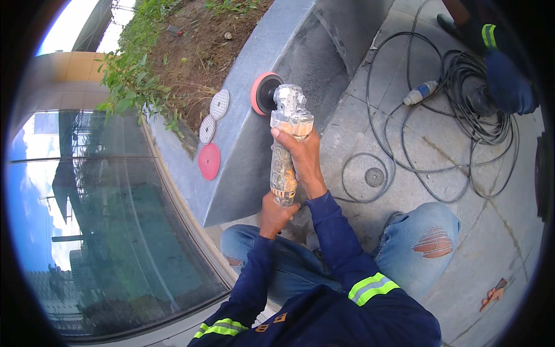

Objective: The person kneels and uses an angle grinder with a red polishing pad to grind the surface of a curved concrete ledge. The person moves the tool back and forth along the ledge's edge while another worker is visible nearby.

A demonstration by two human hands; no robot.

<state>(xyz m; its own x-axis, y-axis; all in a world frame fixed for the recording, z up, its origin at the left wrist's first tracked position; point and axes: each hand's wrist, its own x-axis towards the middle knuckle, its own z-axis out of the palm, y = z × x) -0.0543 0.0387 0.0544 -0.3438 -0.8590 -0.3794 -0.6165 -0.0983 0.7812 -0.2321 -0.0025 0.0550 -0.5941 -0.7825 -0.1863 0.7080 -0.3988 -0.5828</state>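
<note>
Room is left above the paved floor [497,237], bounded by coiled cable [488,133] rightward and the grey planter [237,162] leftward. The angle polisher [282,168] is pointed away from the body along its long axis, its pad [266,92] turned left at the planter's edge. Its housing is gripped by the right hand [305,156], its rear by the left hand [275,215].

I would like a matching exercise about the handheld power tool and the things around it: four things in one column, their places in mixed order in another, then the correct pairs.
Things
1. dusty orange-and-grey grinder
2. flat pink round disc
3. long black cable
4. black round pad with pink edge

Places
A. loosely coiled on grey paving
B. at the grinder's head
C. on the grey stone ledge
D. in the left hand and right hand

Pairs: 1-D, 2-C, 3-A, 4-B
</note>
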